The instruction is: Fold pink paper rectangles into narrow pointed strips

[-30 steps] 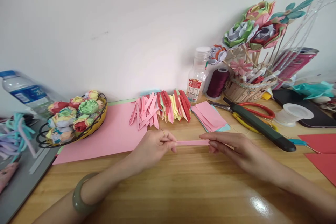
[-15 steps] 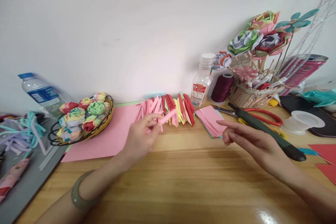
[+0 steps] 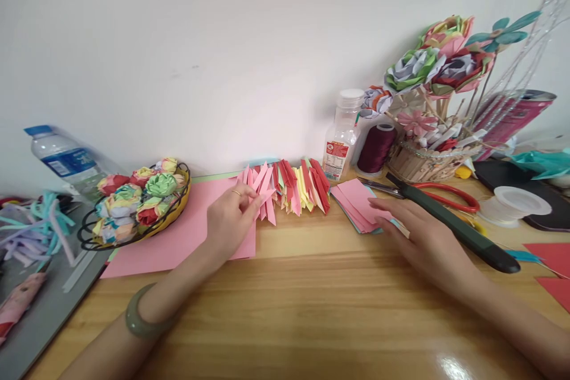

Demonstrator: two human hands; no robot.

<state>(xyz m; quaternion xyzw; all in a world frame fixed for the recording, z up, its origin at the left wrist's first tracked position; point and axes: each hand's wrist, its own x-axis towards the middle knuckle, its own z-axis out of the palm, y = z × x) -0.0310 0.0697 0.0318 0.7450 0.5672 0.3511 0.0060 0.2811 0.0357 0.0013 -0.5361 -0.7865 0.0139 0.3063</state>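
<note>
My left hand, with a ring and a green bangle on its arm, pinches a pink folded paper piece. It is at the left end of a row of folded paper pieces in pink, red and yellow; part of the row's pink end is hidden behind the fingers. On the right, my right hand lies with its fingers stretched over a stack of pink paper slips. Its fingertips appear to touch the top slip. Under my left hand lies a large pink sheet.
A basket of paper flowers and a water bottle are at left. Behind the slips stand a clear bottle and a maroon thread spool. Dark-green-handled pliers, red-handled scissors and a white spool lie right.
My left hand has moved slightly left and down, bringing the pink folded piece to the row's pink end. My right hand has lowered and flattened onto the pink slips.
</note>
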